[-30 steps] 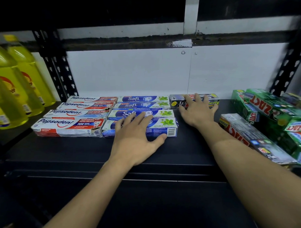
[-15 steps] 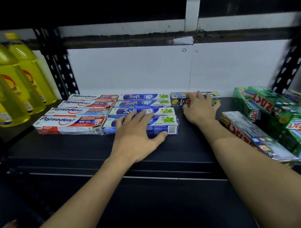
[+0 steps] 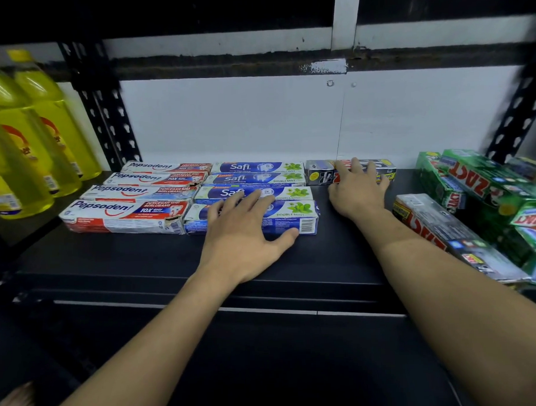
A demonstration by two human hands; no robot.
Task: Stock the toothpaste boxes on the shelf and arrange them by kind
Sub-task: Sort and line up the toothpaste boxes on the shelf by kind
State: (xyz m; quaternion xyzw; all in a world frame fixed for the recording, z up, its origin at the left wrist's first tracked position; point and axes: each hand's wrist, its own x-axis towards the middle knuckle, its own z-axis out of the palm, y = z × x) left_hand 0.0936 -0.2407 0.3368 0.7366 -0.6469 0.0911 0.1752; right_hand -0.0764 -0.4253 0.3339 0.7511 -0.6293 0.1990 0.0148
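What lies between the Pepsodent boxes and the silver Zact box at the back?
The column of four blue Safi boxes; the left hand rests on the front ones. Head view.

The black shelf point(image 3: 141, 262) carries four Pepsodent boxes point(image 3: 124, 214) at left, four Safi boxes point(image 3: 259, 177) just beside them, and green Zact boxes point(image 3: 478, 180) heaped at right.

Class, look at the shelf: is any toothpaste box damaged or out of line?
Yes. The front Pepsodent box has a torn, crumpled right end. On the right, the green boxes lie in a jumbled heap, with a silver box slanted beside them.
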